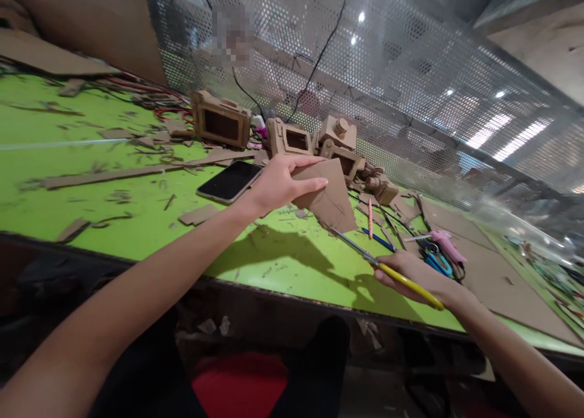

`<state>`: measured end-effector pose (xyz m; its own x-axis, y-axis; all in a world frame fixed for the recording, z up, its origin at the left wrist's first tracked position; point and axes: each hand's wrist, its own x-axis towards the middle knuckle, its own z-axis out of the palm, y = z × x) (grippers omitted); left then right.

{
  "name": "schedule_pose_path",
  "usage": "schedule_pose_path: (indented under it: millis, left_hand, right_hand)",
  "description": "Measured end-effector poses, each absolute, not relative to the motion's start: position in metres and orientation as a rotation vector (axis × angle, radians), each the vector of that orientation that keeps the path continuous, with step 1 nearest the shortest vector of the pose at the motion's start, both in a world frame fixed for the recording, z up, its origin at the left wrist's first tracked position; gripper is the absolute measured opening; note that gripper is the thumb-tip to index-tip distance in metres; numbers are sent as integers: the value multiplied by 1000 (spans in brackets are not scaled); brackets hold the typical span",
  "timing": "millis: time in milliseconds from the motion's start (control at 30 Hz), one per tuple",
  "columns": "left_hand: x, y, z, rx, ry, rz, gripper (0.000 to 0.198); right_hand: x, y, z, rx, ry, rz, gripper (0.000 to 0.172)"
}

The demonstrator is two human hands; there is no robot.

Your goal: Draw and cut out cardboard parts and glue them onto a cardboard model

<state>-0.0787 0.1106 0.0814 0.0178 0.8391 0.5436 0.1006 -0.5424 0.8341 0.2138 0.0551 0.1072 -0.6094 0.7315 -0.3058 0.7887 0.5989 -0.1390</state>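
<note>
White lights (361,17) glare above a shadowed green table (287,250), the right edge blurred.

Lime-green tabletop (141,223), littered with cardboard scraps (73,230) (mostly slivers). Lying on it: smartphone (230,181), screen dark; long cardboard strip (114,176); blue pen (379,240); broad cardboard sheet (506,293) at right. Small windowed cardboard models (223,125) stand along the far side.

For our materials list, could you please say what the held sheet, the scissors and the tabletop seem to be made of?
Held sheet: probably cardboard, matte, from its plain brown face.
Scissors: blades look like metal, given their grey sheen; glossy yellow handles, maybe plastic or coated metal.
Tabletop: smooth, faintly shiny green, perhaps laminate or paint.
</note>
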Motion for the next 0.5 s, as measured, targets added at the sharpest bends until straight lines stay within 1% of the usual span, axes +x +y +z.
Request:
schedule_pose_path:
  millis: [100, 267, 500]
  left_hand:
    - [-78, 111, 80, 1664, 966, 1537, 54]
    - [-77, 114, 77, 1647, 1007, 1506, 53]
    - [-77, 114, 79, 1607, 996, 1529, 48]
  right_hand:
    - [214, 55, 107, 1263, 2609, -357, 61]
    - [214, 52, 118, 1306, 2552, -292, 64]
    - [206, 42, 139, 1351, 2414, 246, 67]
